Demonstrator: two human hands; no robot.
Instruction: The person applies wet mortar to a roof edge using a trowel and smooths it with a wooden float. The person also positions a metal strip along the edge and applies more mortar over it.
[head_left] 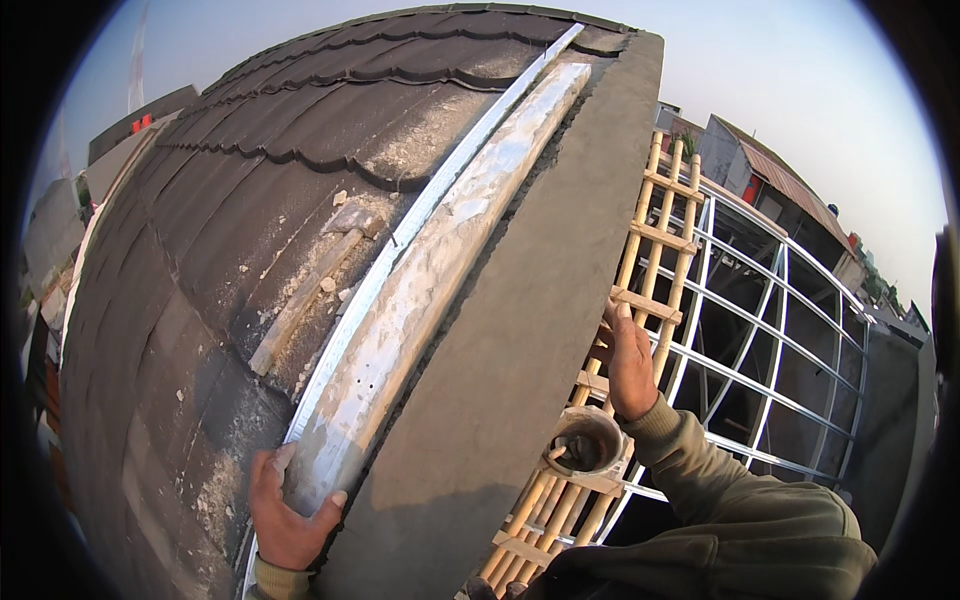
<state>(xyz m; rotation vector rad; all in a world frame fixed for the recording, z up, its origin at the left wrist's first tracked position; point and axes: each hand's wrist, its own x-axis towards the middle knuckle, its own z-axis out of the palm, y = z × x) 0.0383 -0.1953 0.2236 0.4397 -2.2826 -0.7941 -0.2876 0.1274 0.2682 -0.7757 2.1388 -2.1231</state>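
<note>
Gripping lower end of board (435, 265) with left hand (288, 530), with thumb on right edge and other fingers around left. Holding right hand (632, 368) up at outer edge of grey plaster (510, 330), with fingers loosely bent; cannot tell if closed on anything. Find board running up the slope, between metal strip (418, 213) and plaster. Looks mortar-smeared; probably stiff, moderately heavy, awkward for its length, gritty or slick where wet, not fragile. Best taken by both long edges, with hands well apart. Beyond strip: wood scrap (307, 303) on dark tiles (215, 250). Below right hand: bucket (615, 440) on bamboo scaffold (662, 237).
</note>
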